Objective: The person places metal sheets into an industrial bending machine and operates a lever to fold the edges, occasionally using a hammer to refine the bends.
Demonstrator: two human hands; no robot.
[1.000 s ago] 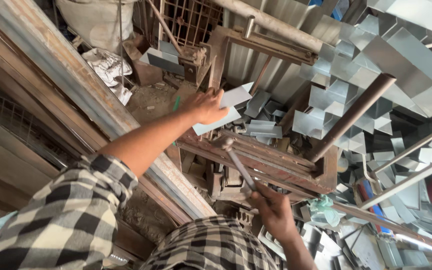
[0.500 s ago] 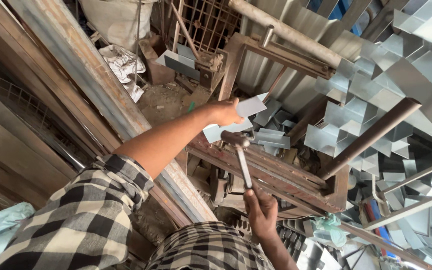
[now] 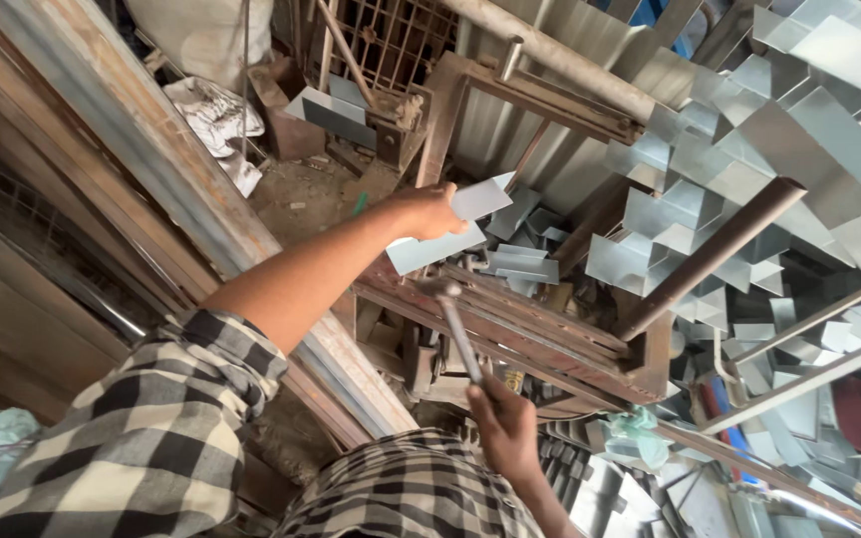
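Observation:
My left hand [image 3: 429, 211] reaches out from a checked sleeve and grips a bent piece of grey sheet metal [image 3: 478, 199], pressing it on the edge of a rusty iron frame [image 3: 550, 334]. Lower in the view, my right hand [image 3: 503, 430] is closed on the handle of a hammer [image 3: 458, 334]. The hammer's head sits on the frame just below the sheet's near edge.
Several folded sheet-metal pieces [image 3: 799, 130] are stacked at the right, and more lie beyond the frame [image 3: 520, 264]. A rusty pipe [image 3: 715, 254] slants across them. A long metal beam [image 3: 151, 149] runs along the left, with a wire grille [image 3: 381, 40] at the top.
The hammer's head has swung up from lower on the frame to just below the sheet. My left hand keeps hold of the sheet. The view has drifted a little.

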